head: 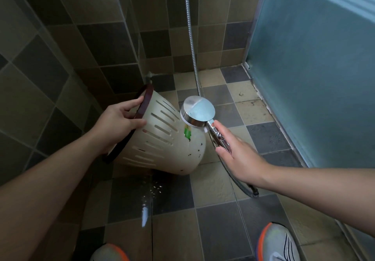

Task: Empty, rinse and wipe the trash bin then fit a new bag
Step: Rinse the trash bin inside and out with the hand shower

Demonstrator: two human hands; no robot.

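1. Cream plastic trash bin [162, 139] with slotted sides and a dark brown rim, tipped on its side above the tiled floor, base pointing right.
2. A green sticker [187, 132] on its wall.

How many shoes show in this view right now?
2. One shoe is at the bottom edge left of centre, mostly cut off by the frame; the other shoe is at bottom right, below the right forearm. Both stand on the tiled floor.
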